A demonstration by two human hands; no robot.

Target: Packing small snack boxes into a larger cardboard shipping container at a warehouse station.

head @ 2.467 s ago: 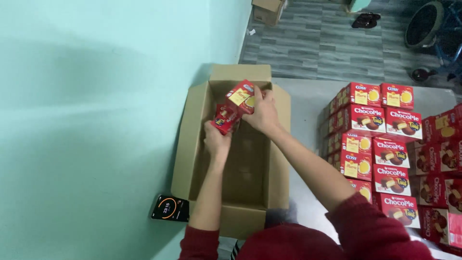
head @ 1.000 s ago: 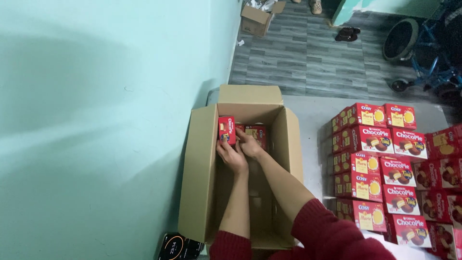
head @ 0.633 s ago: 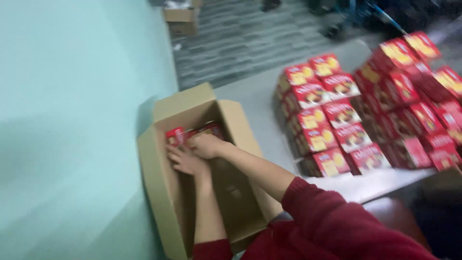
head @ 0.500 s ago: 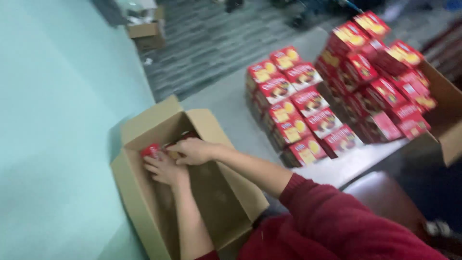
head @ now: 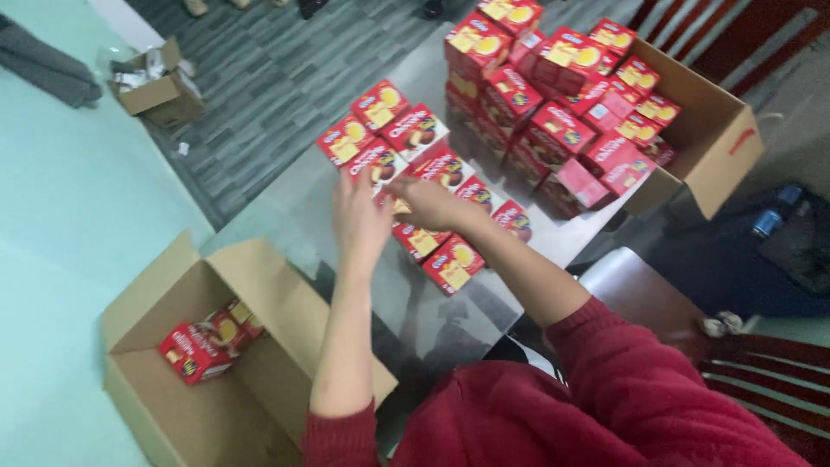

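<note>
Both of my hands reach over the grey table (head: 285, 216) toward rows of small red snack boxes (head: 380, 130). My left hand (head: 359, 220) hovers with fingers spread just in front of the nearest boxes and holds nothing. My right hand (head: 428, 203) rests on the red boxes in the middle row; whether it grips one is unclear. An open cardboard carton (head: 130, 303) stands at lower left by the green wall, with two red boxes (head: 207, 342) lying at its far end. My arms wear red sleeves.
A large stack of red boxes (head: 536, 86) fills the table's far side. A second open cardboard carton (head: 718, 143) with more red boxes sits at the right edge. A small carton with scraps (head: 160, 82) lies on the grey plank floor. A chair seat (head: 640, 294) stands beside me.
My hands have left the carton at lower left, where the red boxes now lie, and moved right to the boxes on the table. The view has swung right.
</note>
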